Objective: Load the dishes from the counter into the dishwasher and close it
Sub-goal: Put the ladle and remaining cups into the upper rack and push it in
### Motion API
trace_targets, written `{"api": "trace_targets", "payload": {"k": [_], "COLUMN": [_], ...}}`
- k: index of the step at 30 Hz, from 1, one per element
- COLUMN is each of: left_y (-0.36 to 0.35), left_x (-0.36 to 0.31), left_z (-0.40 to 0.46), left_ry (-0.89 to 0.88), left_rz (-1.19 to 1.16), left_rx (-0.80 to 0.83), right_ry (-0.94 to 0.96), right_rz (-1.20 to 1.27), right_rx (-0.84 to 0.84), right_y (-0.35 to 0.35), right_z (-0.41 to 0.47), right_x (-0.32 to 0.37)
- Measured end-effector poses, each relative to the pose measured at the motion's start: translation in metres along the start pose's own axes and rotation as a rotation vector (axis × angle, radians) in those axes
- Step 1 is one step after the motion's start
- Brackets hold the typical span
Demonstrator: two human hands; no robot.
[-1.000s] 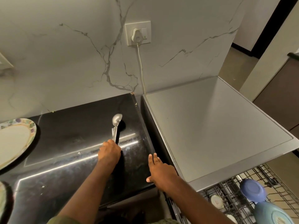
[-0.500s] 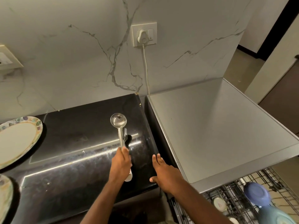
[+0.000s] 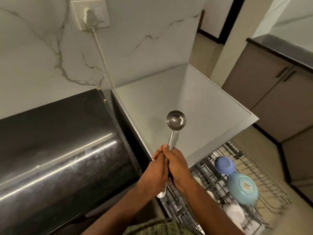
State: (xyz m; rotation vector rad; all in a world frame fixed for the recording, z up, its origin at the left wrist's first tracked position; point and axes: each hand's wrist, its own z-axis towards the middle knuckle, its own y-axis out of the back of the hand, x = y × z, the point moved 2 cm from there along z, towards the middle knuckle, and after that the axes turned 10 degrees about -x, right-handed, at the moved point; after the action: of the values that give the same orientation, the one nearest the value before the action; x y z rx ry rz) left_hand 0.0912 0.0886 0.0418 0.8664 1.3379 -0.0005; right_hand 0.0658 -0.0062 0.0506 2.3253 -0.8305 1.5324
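Upper left: socket [image 3: 92, 13] with plug [image 3: 89, 15] inserted, cord [image 3: 103, 56] descending the veined marble wall [image 3: 144, 48]. Right: grey cabinets [image 3: 274, 92].

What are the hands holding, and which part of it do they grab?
Both hands, left and right, grip the handle of a steel ladle, bowl end up. A second utensil seems bundled with it; which kind cannot be told.

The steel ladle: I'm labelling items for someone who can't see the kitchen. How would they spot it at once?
Find the grey dishwasher top beside the black counter. Just above its near edge, both hands, left and right, grip a long metal handle. That is the steel ladle: shiny, with a round deep cup pointing away, unlike the blue bowls in the rack below.
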Motion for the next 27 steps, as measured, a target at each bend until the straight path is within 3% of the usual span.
{"api": "trace_targets", "payload": {"k": [7, 11, 15, 18, 27], "left_y": [-0.043, -0.066, -0.096, -0.105, -0.107], "left_x": [-0.018, -0.002, 0.01, 0.006, -0.005], "left_z": [0.03, 0.051, 0.055, 0.053, 0.048], "left_ry": [-0.23, -0.259, -0.249, -0.254, -0.283], "left_rz": [0.27, 0.606, 0.975, 1.123, 1.229], "left_rx": [0.344, 0.369, 0.506, 0.533, 0.517], "right_ry": [0.026, 0.09, -0.031, -0.053, -0.168], "right_rz": [0.385, 0.126, -0.224, -0.453, -0.988], "right_rx": [-0.342, -0.608, -0.689, -0.628, -0.125], "right_y": [0.092, 0.171, 0.233, 0.256, 0.242], "right_z": [0.013, 0.009, -0.005, -0.013, 0.02], "right_x": [0.003, -0.011, -0.061, -0.108, -0.226]}}
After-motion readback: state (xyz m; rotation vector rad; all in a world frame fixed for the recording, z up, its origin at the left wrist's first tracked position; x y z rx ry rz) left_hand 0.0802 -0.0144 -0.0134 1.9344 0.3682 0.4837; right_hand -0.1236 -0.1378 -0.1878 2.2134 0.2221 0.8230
